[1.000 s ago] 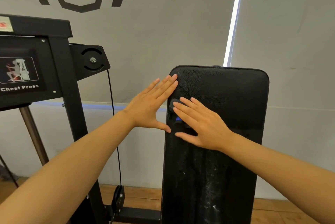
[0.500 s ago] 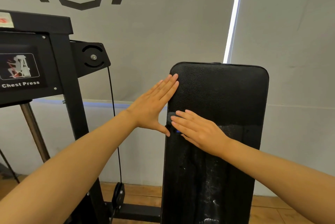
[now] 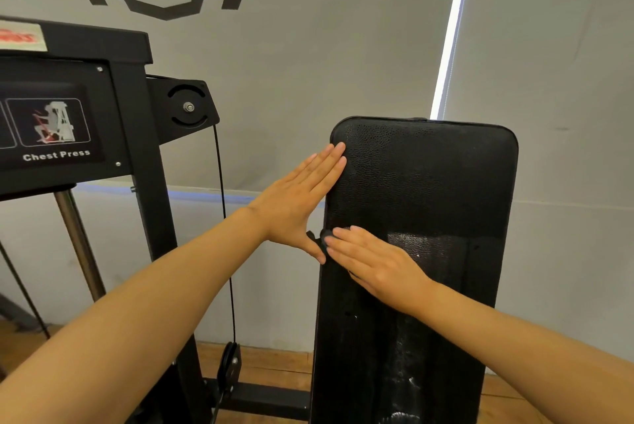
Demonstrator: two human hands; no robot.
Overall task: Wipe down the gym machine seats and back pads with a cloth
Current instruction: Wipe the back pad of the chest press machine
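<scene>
The right hand [image 3: 377, 265], fingers straight and together, is pressing the dark cloth [image 3: 324, 238] onto the back pad [image 3: 429, 183], whose long axis is running upward beyond the fingertips.

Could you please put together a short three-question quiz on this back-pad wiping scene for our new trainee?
1. True or false: the left hand lies flat with straight fingers at the back pad's left edge.
2. Which hand presses the dark cloth onto the pad? A) left B) right C) neither
3. Fill in: the label on the machine frame reads "Chest ____".

Key
1. True.
2. B: the right hand covers most of the cloth with flat fingers.
3. Press.
</scene>
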